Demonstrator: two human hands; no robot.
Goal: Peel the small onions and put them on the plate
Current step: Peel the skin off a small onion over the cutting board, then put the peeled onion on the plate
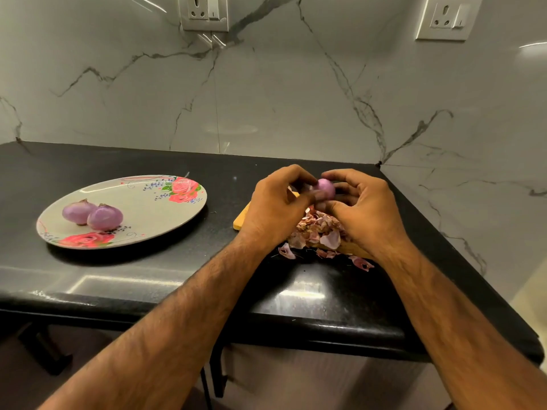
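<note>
A small purple onion point(326, 187) is held up between both hands above a wooden board point(240, 221). My left hand point(275, 208) pinches it from the left with thumb and fingertips. My right hand point(365, 210) grips it from the right and below. A pile of pink onion skins point(318, 233) lies on the board under my hands. At the left, a grey oval plate with red roses point(142, 208) carries two peeled purple onions point(79, 211) point(105, 217), side by side and touching.
The black counter point(148, 279) ends at a marble wall point(266, 93) behind and another on the right. Loose skins point(362, 263) lie on the counter near its front edge. Two wall sockets point(204, 11) point(448, 19) sit above.
</note>
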